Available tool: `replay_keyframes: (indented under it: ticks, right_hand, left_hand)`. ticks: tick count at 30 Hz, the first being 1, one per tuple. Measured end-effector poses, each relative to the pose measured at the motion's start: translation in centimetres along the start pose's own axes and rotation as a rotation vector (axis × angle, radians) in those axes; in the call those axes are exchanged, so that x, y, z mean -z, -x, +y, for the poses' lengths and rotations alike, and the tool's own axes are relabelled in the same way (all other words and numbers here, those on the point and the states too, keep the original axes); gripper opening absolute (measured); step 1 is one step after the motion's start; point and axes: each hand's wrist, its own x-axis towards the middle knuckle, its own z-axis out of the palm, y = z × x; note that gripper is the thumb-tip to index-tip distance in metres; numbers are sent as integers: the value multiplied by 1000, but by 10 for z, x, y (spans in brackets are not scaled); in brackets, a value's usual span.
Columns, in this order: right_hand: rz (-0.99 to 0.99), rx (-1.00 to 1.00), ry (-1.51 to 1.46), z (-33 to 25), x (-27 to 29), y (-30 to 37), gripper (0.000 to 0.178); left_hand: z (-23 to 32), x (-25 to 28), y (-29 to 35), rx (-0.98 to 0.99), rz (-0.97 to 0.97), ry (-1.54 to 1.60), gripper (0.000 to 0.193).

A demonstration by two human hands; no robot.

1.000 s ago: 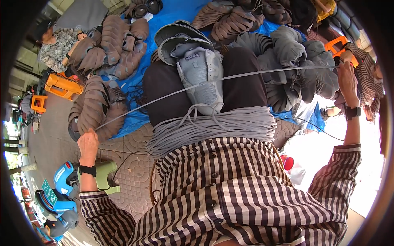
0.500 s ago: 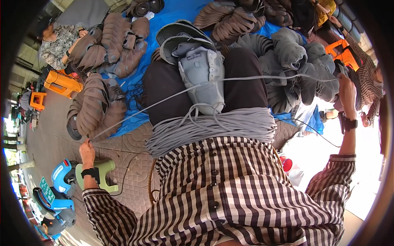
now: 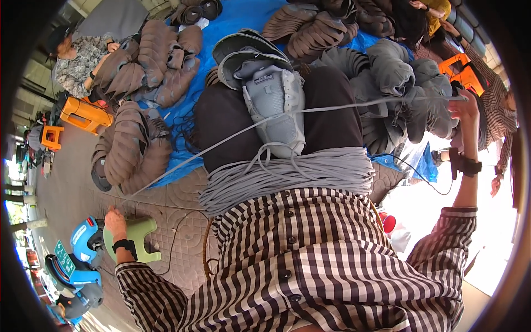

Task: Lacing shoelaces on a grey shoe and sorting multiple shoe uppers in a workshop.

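A long grey shoelace [image 3: 221, 135] is stretched across my lap, over a grey shoe upper [image 3: 274, 110] lying between my knees. Its left end runs down toward my left hand [image 3: 115, 222], which is closed beside a pale green stool [image 3: 145, 243]; the lace blurs close to the fingers. On the far right the other end reaches my right hand [image 3: 466, 110], raised with fingers bent around it. Below the shoe's toe, a thick bundle of grey shoelaces [image 3: 287, 176] lies across my lap. Lace also loops near the toe.
Nested brown shoe uppers [image 3: 124, 141] lie at left, and grey ones [image 3: 390, 69] at right, around a blue tarp [image 3: 180, 130]. Orange stools [image 3: 86, 114] stand at left. Co-workers sit at far left [image 3: 83, 61] and far right [image 3: 487, 105]. A blue scooter [image 3: 86, 238] stands lower left.
My left hand has drawn down and nearer to my body, beside the green stool. My right hand has turned and its fingers show more. The shoelace stays stretched across the shoe upper.
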Motion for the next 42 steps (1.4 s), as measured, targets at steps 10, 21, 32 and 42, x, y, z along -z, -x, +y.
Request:
replay_keyframes:
  ticks: [10,21,32,42]
  right_hand:
    - [175,-258,-177,71,95,3,15]
    - [483,-117,-246,150,149,3,14]
    - [611,-81,-397,183,146,0,21]
    - [617,-144,-332,212,173,-6,29]
  left_hand:
    - [-45,-25,8,86,146,177,23]
    - [-32,-36,-22,151,84,360,21]
    - [1,16,-4,196,105,375,20]
    - [0,-5,3,65,156,146,20]
